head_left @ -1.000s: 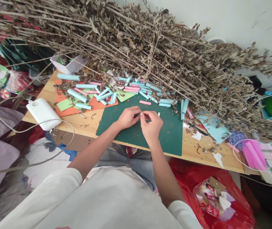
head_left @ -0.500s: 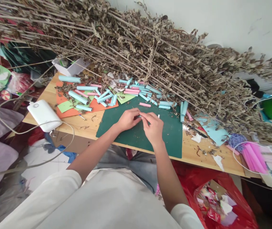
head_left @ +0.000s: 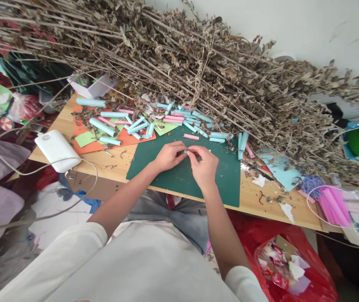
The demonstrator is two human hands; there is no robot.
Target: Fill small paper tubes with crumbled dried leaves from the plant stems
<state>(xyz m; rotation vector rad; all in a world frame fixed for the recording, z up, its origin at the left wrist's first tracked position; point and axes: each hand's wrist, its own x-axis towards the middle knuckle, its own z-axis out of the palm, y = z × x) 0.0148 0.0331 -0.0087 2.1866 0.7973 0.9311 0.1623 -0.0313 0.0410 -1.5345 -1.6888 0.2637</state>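
Over the dark green cutting mat [head_left: 223, 184], my left hand [head_left: 171, 157] and my right hand [head_left: 203, 165] meet at the fingertips. Both are closed in a pinch around something too small and too covered to name. Just beyond them on the mat lies a short pink paper roll [head_left: 191, 136]. Light blue paper rolls [head_left: 218, 137] lie along the mat's far edge, mixed with more pink ones. A tiny white piece shows partly behind my right hand.
Dried leafy stalks [head_left: 173, 58] lean across the back of the wooden table [head_left: 122, 159]. A white power bank [head_left: 58, 150] with a cable sits at the left edge. Orange paper [head_left: 87, 148] lies left, a pink paper bundle [head_left: 333, 205] right. Below hangs a red bag [head_left: 311, 251] of scraps.
My right hand has turned slightly and shifted a little to the right, its fingers still at the left fingertips. My left hand has hardly moved.
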